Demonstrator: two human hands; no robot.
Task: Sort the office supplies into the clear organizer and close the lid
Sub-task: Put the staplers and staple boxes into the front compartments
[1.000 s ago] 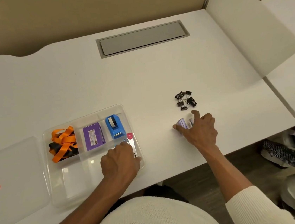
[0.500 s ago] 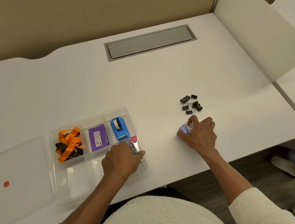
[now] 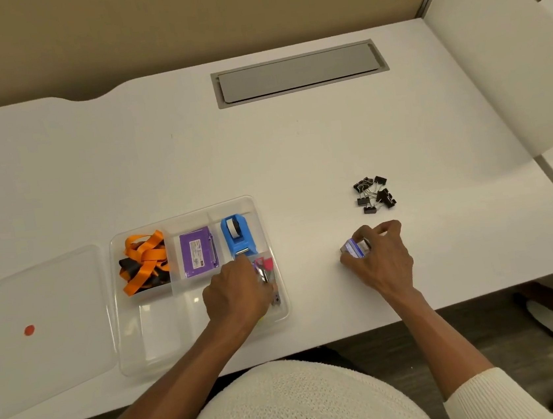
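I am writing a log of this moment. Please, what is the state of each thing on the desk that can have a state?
Clear organizer: open.
Lid: off, flat on the desk to its left.
Desk hatch: shut.
Binder clips: loose heap on the desk.
Left hand: in the organizer, on a small item.
Right hand: closed on a small box.

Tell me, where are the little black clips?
In the head view, the black binder clips lie in a small pile on the white desk, right of the clear organizer, just beyond the right hand.

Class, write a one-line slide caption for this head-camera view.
Left hand in the clear organizer; right hand grasps a small box.
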